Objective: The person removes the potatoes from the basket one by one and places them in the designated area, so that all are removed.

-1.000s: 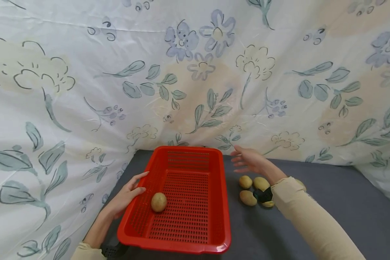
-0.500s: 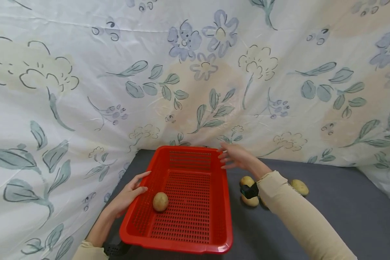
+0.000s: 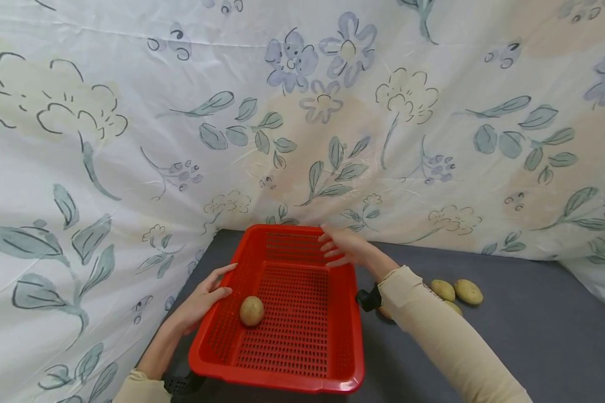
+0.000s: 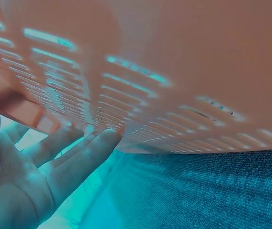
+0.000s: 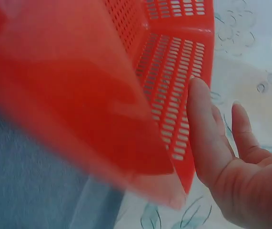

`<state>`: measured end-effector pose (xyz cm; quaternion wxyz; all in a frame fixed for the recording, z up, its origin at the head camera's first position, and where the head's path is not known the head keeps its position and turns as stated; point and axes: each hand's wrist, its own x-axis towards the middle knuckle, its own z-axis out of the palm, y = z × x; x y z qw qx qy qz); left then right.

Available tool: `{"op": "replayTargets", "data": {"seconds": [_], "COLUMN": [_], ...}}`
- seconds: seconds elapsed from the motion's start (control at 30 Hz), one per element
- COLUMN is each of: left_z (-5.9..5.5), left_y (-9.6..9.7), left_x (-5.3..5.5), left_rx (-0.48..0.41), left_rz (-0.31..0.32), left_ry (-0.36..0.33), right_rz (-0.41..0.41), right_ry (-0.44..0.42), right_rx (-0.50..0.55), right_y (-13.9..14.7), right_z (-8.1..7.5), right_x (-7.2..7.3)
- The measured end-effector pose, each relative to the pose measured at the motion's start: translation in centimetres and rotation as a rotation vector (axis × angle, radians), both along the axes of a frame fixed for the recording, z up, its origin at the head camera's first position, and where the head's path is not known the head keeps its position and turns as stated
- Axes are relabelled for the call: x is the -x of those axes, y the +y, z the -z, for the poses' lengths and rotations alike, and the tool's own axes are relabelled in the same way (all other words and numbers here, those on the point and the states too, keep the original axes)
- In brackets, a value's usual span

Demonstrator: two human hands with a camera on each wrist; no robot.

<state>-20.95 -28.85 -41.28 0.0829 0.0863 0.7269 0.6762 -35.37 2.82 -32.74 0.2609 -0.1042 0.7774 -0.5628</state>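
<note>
A red plastic basket (image 3: 292, 382) with slotted walls and floor sits on the dark grey table. One potato (image 3: 252, 311) lies inside it, near the left wall. My left hand (image 3: 198, 302) is at the basket's left side; in the left wrist view its nearly straight fingers (image 4: 85, 155) meet the slotted outer wall, and the head view shows the thumb at the rim. Over the back right corner hovers my right hand (image 3: 350, 246), its fingers spread and holding nothing. Seen from the right wrist, that hand (image 5: 243, 176) is close beside the basket's far wall.
Several potatoes (image 3: 468, 291) lie on the table (image 3: 529, 324) right of the basket, some partly hidden behind the right sleeve (image 3: 433, 324). A floral cloth (image 3: 302, 112) hangs behind the table and along its left side.
My right hand has moved left, from above the table beside the potatoes to over the basket's back right corner. The left hand and the potato in the basket stay in place.
</note>
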Motion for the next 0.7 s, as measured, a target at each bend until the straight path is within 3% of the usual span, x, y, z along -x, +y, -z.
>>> {"op": "replayTargets", "data": {"seconds": [0.7], "left_z": [-0.1], "left_y": [0.0], "left_x": [0.0], "left_rx": [0.003], "left_rz": [0.004], "left_ry": [0.005], "right_rz": [-0.015], "right_ry": [-0.021], "right_rx": [0.01], "right_y": [-4.4], "right_z": [0.8], "right_x": [-1.3]}}
